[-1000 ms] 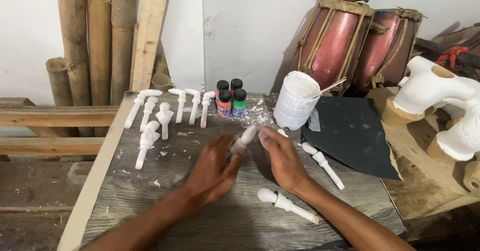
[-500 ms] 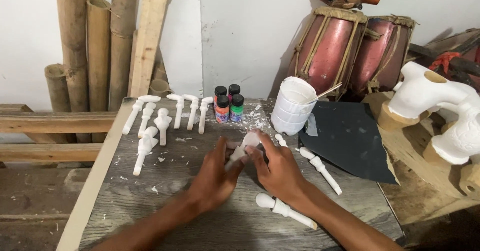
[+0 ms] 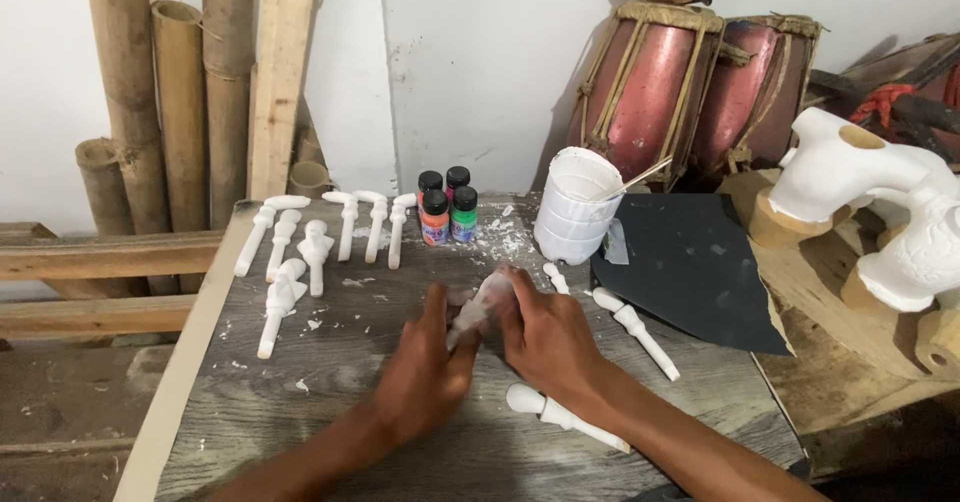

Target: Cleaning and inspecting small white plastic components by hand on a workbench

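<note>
Head view: both hands meet near the middle of the grey wooden table [image 3: 300,412], closed together around one small white carved piece [image 3: 482,302]. The left hand [image 3: 425,372] grips its near, lower end and the right hand [image 3: 545,337] wraps its far, upper end; the piece is blurred, so its exact shape is hard to tell.

Just near the right hand lies another white peg [image 3: 565,417], and a third [image 3: 640,334] lies to the right beside the black sheet [image 3: 700,262]. A slip of the right wrist could, I judge, knock the near peg off the table's near edge.

Further off stand the small paint bottles [image 3: 447,210] and a white cup [image 3: 575,207] with a stick in it; a wide sweep of the hands could tip these and spill onto the row of white pegs [image 3: 320,237] at far left
</note>
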